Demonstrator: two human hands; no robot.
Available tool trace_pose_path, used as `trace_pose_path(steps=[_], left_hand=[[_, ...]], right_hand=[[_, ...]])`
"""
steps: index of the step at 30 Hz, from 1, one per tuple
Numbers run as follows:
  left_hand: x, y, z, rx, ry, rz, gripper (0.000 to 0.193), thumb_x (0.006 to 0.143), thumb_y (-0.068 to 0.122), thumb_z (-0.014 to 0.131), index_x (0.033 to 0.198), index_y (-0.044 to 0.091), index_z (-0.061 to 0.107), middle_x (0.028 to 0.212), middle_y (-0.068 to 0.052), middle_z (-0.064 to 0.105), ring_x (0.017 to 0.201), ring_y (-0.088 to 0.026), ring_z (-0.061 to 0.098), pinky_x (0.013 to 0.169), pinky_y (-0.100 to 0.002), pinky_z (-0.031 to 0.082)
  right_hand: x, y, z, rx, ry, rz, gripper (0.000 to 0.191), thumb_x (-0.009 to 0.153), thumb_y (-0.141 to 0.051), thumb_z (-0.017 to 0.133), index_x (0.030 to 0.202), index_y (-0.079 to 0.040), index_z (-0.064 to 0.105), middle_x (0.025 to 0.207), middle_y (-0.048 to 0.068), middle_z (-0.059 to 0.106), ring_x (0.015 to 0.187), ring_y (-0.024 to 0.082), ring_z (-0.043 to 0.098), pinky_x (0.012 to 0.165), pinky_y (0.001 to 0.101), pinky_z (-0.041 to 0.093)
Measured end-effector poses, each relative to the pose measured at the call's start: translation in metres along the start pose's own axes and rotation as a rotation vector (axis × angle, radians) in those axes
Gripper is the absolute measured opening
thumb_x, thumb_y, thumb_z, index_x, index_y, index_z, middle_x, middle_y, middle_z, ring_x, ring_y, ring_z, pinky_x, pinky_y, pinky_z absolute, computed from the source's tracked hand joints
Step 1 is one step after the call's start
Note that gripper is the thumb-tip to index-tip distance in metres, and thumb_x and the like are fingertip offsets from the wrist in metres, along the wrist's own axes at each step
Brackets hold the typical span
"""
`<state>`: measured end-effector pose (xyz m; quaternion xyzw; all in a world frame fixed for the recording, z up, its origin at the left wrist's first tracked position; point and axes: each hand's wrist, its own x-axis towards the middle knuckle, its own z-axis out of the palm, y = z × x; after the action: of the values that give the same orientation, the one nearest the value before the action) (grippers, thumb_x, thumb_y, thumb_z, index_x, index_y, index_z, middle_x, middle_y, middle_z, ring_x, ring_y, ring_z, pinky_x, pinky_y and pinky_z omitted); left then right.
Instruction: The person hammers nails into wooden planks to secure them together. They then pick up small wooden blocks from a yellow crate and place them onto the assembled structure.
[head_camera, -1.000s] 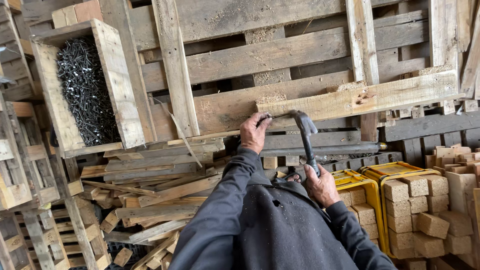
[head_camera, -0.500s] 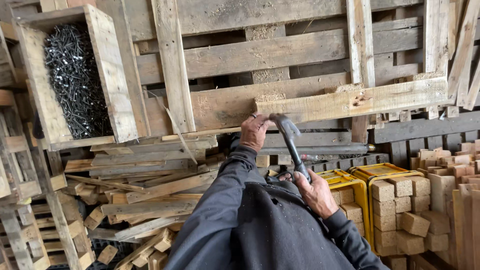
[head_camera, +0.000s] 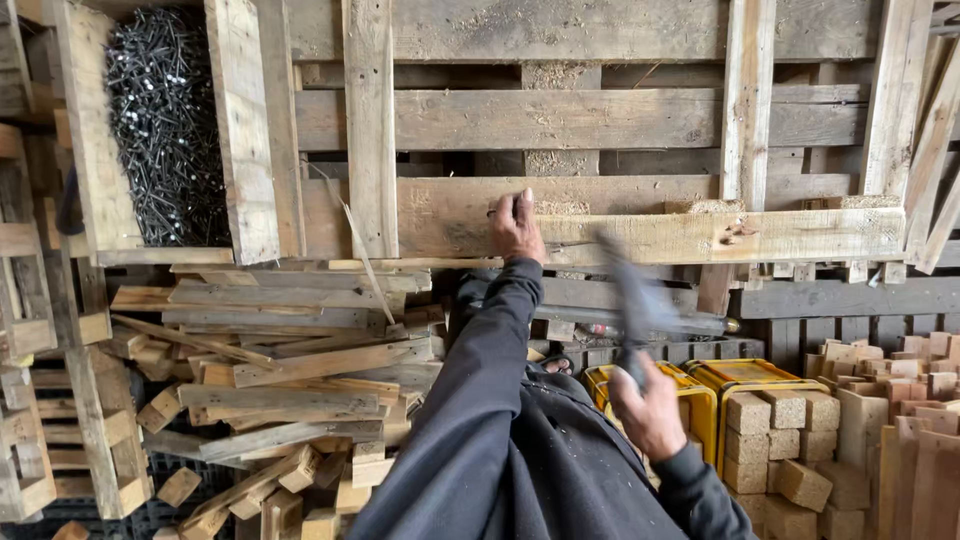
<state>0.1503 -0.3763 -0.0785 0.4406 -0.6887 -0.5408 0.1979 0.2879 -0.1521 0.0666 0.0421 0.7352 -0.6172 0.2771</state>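
Against the pallet, left hand (head_camera: 516, 226) pinches something small, unclear, on pale plank (head_camera: 700, 236). Below and right of it, right hand (head_camera: 648, 408) grips blurred hammer (head_camera: 628, 300), head raised near plank.

nail crate (head_camera: 165, 130) upper left, scrap boards (head_camera: 290, 380) below, wood blocks (head_camera: 800, 440) lower right
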Motion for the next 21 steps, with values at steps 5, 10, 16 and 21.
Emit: trace_pose_path(steps=[5, 10, 16, 21], left_hand=[[0.006, 0.005, -0.002, -0.001, 0.079, 0.279, 0.036, 0.103, 0.036, 0.064, 0.086, 0.004, 0.064, 0.083, -0.015, 0.063, 0.075, -0.031, 0.059, 0.069, -0.046, 0.047], [0.004, 0.008, -0.005, -0.069, 0.015, 0.082, 0.042, 0.098, 0.042, 0.066, 0.082, 0.003, 0.062, 0.082, -0.014, 0.064, 0.071, -0.029, 0.06, 0.063, -0.044, 0.047], [0.005, 0.01, -0.006, -0.159, 0.019, 0.092, 0.043, 0.099, 0.044, 0.065, 0.084, 0.003, 0.065, 0.083, -0.013, 0.064, 0.074, -0.028, 0.059, 0.068, -0.043, 0.048], [0.007, 0.01, -0.006, -0.093, 0.021, 0.121, 0.044, 0.103, 0.042, 0.064, 0.084, 0.002, 0.067, 0.081, -0.011, 0.062, 0.076, -0.023, 0.056, 0.072, -0.041, 0.046]], right_hand=[[0.002, -0.034, 0.006, -0.074, 0.135, 0.386, 0.03, 0.095, -0.034, 0.059, 0.094, -0.005, 0.057, 0.06, 0.005, 0.055, 0.043, 0.014, 0.049, 0.039, 0.0305, 0.04], [-0.016, -0.07, -0.016, 0.081, -0.013, -0.757, 0.04, 0.104, -0.045, 0.058, 0.102, -0.006, 0.059, 0.07, 0.003, 0.06, 0.055, 0.013, 0.057, 0.053, 0.0311, 0.054], [0.016, 0.01, -0.001, -0.591, -0.049, 0.096, 0.043, 0.1, -0.044, 0.056, 0.087, -0.003, 0.064, 0.063, 0.006, 0.059, 0.052, 0.014, 0.051, 0.047, 0.0291, 0.042], [0.017, -0.029, -0.013, -0.197, 0.133, 0.132, 0.036, 0.103, -0.034, 0.056, 0.088, -0.001, 0.059, 0.062, 0.006, 0.06, 0.049, 0.014, 0.053, 0.044, 0.0297, 0.04]])
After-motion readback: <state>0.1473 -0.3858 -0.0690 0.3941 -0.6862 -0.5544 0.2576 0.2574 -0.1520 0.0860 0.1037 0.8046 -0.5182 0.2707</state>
